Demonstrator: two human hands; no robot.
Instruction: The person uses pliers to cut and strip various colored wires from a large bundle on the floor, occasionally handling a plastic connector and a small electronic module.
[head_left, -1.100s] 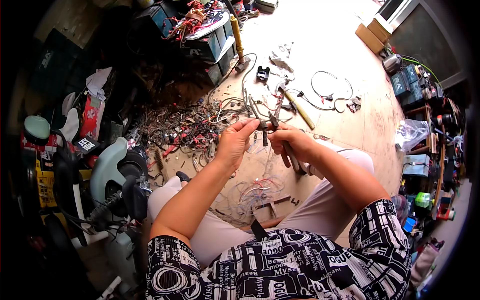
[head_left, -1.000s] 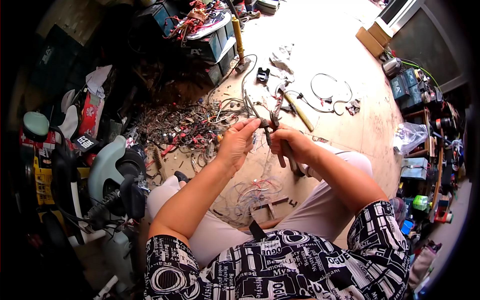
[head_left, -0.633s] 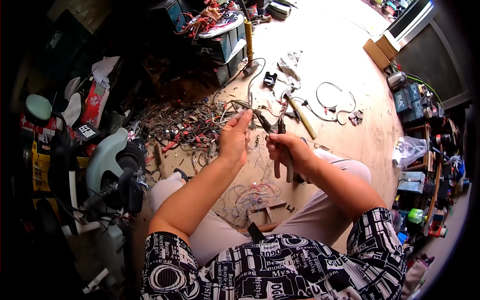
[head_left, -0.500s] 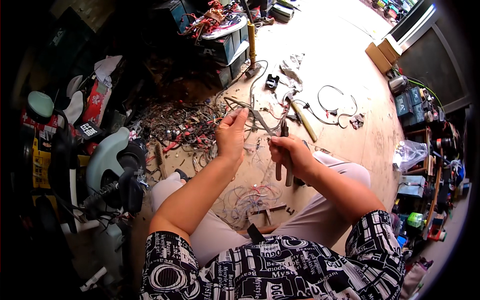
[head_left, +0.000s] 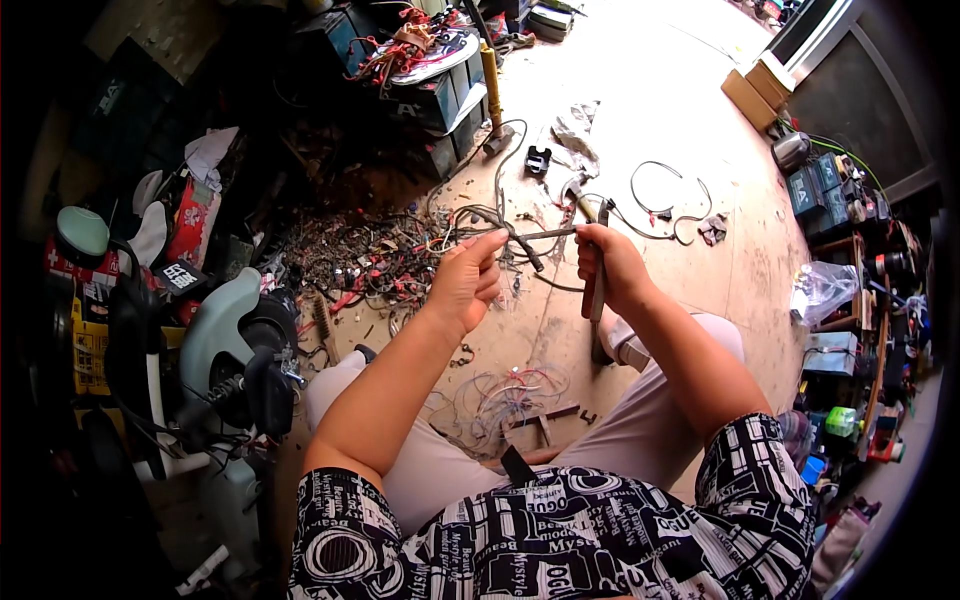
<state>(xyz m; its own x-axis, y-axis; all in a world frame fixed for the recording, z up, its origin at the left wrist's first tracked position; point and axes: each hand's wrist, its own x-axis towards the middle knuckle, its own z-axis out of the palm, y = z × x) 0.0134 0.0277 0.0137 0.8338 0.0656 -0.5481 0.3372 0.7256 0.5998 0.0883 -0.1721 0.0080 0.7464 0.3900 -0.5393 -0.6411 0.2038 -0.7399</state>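
Observation:
My left hand (head_left: pixel 468 280) pinches the end of a dark cable (head_left: pixel 510 236) that runs across to my right hand. My right hand (head_left: pixel 610 262) is closed around the handle of a long tool (head_left: pixel 597 300) that points down, and it also pinches the cable's other end. Both hands are held above a dusty floor (head_left: pixel 640 120), a hand's width apart. Below them, between my knees, lies a loose bundle of thin coloured wires (head_left: pixel 505 392).
A heap of tangled wires and scrap (head_left: pixel 360 262) covers the floor to the left. A pale green machine (head_left: pixel 215 345) stands at my left. Black boxes (head_left: pixel 420 90) sit at the back, a looped cable (head_left: pixel 665 195) lies ahead, shelves (head_left: pixel 850 300) line the right.
My hands have drawn apart, stretching the cable between them. The tool in my right hand now hangs more upright.

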